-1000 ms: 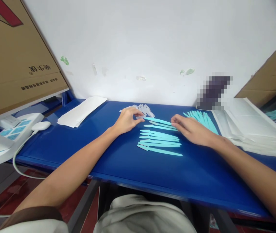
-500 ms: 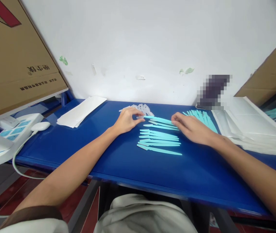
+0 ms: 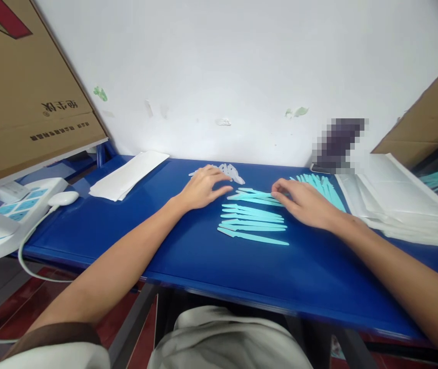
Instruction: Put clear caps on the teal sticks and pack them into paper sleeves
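Observation:
My right hand pinches the handle end of a turquoise eyebrow razor, which lies slantwise over others at the far end of a row. Fingers apart and holding nothing, my left hand hovers left of that razor. Just behind the left hand is a small pile of clear plastic blade caps, partly hidden by it. Several more turquoise eyebrow razors lie side by side on the blue table, narrow ends to the left. Beyond my right hand is a heap of loose turquoise razors.
White paper sheets lie at the back left. A power strip with a white plug and cable sits at the left edge. White padded envelopes are stacked on the right, beside a blurred-out phone-like object. A cardboard box leans at left.
My left hand has let go of the razor's narrow end and opened, moving slightly away. The razor in my right hand has come down toward the others, its left end nearer me.

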`<move>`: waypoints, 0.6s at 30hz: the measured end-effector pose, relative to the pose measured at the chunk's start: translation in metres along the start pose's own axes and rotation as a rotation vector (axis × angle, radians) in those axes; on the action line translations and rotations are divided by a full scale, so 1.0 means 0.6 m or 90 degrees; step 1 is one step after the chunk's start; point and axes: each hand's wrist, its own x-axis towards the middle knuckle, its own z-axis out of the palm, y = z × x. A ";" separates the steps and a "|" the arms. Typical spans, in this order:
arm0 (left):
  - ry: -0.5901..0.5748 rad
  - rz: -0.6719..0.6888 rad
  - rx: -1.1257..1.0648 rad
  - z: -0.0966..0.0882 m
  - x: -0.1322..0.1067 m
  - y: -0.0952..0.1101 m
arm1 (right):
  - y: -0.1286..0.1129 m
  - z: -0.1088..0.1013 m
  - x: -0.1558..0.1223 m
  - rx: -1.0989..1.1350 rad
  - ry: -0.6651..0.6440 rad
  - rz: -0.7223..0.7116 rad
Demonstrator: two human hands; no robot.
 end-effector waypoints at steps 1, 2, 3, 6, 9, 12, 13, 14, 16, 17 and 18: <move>0.000 -0.030 0.042 -0.007 -0.002 -0.014 | 0.004 0.000 0.000 -0.015 0.003 0.000; 0.002 -0.066 0.085 -0.014 -0.006 -0.029 | 0.008 0.001 0.001 -0.030 0.002 -0.001; 0.002 -0.105 0.125 -0.022 -0.010 -0.045 | 0.010 0.001 0.001 -0.043 0.004 -0.001; -0.024 -0.209 0.214 -0.045 -0.022 -0.085 | 0.006 0.000 0.001 -0.067 0.040 0.043; -0.071 -0.266 0.249 -0.060 -0.029 -0.102 | -0.012 -0.002 -0.001 -0.045 0.096 0.110; -0.137 -0.283 0.244 -0.064 -0.029 -0.100 | -0.033 -0.004 -0.006 -0.012 0.147 0.122; -0.154 -0.284 0.240 -0.063 -0.029 -0.098 | -0.038 -0.005 -0.007 -0.004 0.153 0.110; -0.165 -0.284 0.237 -0.062 -0.028 -0.097 | -0.042 -0.006 -0.008 0.003 0.149 0.092; -0.167 -0.280 0.233 -0.059 -0.028 -0.097 | -0.046 -0.008 -0.009 0.016 0.104 0.032; -0.162 -0.275 0.227 -0.057 -0.028 -0.097 | -0.045 -0.009 -0.009 0.018 0.071 0.001; -0.158 -0.268 0.218 -0.056 -0.029 -0.098 | -0.044 -0.010 -0.009 0.015 0.035 -0.027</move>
